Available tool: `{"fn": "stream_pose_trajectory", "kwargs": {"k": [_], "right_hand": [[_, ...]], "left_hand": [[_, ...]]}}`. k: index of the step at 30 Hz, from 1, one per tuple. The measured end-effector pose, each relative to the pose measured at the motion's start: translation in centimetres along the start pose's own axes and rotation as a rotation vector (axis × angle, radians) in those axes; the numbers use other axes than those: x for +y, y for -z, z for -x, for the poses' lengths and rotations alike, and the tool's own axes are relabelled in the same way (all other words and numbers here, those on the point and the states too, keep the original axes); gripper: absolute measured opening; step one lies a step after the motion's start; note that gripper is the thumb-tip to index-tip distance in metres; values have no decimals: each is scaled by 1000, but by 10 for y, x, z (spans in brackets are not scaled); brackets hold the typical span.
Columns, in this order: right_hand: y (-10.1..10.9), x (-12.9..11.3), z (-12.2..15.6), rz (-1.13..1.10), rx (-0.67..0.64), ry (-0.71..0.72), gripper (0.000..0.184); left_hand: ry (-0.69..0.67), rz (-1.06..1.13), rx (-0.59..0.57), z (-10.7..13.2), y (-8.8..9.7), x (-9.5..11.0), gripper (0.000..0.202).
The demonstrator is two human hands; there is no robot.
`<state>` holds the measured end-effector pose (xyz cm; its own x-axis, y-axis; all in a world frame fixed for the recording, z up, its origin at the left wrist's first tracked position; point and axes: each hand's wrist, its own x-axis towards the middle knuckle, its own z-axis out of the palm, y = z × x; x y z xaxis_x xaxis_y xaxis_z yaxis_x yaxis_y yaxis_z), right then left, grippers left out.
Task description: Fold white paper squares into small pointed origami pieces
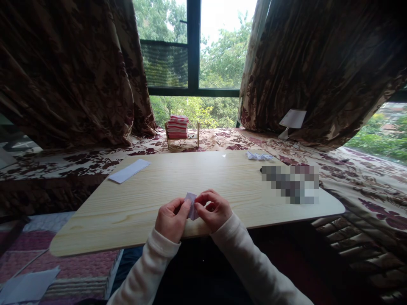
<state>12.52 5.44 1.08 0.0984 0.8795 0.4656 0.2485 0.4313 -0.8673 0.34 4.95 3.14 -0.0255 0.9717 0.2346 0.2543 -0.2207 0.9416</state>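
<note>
A small folded piece of paper (pixel 191 202), pale lilac-white, is held up between both hands just above the near edge of the table. My left hand (pixel 171 218) is closed, pinching its left side with the thumb on top. On the other side my right hand (pixel 216 209) is closed too, thumb and forefinger gripping the paper's right edge. The fingers hide the paper's lower part and sides. At the table's far right lies a row of several folded white paper pieces (pixel 259 156). A stack of white paper strips (pixel 129 170) rests at the far left.
The pale wooden table (pixel 127 216) spans the front. A tiny paper scrap (pixel 224 156) lies near its back edge, and a blurred-out patch covers something at right. Behind stand a small rack (pixel 167 140) with striped folded cloths (pixel 178 127) and a white lamp (pixel 293 118).
</note>
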Motion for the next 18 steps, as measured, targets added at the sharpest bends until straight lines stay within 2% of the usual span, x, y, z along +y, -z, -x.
{"fn": "stream_pose_trajectory", "kwargs": {"k": [5, 10, 18], "right_hand": [[0, 1, 0, 24, 9, -4, 3], [0, 0, 0, 16, 1, -12, 4], [0, -1, 0, -10, -26, 5, 2]], "left_hand": [[11, 72, -12, 1, -2, 0, 24], [0, 11, -20, -1, 1, -3, 25], [12, 30, -45, -2, 3, -1, 24]]}}
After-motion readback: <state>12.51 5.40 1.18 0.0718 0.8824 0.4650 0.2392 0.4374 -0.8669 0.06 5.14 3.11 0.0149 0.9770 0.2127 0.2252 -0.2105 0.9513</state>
